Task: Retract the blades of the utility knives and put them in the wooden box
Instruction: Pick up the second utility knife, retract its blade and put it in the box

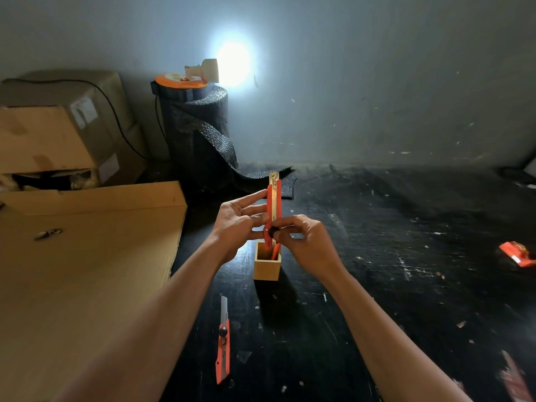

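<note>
I hold an orange utility knife upright above the small wooden box. My left hand steadies its body from the left. My right hand pinches the black knob low on the knife. A short tip of blade shows at the knife's top. Another orange knife stands inside the box. A third orange knife lies on the dark table in front of the box, its blade extended and pointing away from me.
A large flat cardboard sheet covers the left of the table, with cardboard boxes behind it. A black bubble-wrap roll stands at the back with a lamp on top. An orange object lies at the right edge.
</note>
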Demonstrator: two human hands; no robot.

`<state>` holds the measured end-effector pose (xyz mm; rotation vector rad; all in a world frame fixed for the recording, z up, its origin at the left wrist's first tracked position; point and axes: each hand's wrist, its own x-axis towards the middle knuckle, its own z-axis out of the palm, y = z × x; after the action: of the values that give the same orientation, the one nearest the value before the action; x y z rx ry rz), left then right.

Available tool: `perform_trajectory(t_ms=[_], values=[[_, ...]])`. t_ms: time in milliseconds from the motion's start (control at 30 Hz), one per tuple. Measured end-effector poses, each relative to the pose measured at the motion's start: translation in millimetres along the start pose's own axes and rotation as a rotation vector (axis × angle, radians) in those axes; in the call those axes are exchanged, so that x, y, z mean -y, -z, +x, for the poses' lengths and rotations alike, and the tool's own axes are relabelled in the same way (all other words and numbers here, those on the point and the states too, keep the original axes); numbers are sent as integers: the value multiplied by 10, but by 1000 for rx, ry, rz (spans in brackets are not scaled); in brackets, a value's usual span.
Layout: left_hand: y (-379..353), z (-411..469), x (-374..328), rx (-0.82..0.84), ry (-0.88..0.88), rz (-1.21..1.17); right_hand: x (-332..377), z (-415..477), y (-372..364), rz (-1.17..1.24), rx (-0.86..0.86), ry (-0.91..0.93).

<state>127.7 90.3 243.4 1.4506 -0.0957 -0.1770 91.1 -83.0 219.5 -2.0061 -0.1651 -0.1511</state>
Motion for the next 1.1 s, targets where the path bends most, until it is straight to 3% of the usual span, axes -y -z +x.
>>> perform_trajectory(t_ms=[833, 1100], values=[[49, -62, 62, 0, -4, -25, -13, -58, -45, -48, 58, 16], [121, -71, 218, 65, 44, -60, 3, 127, 13, 64, -14, -2]])
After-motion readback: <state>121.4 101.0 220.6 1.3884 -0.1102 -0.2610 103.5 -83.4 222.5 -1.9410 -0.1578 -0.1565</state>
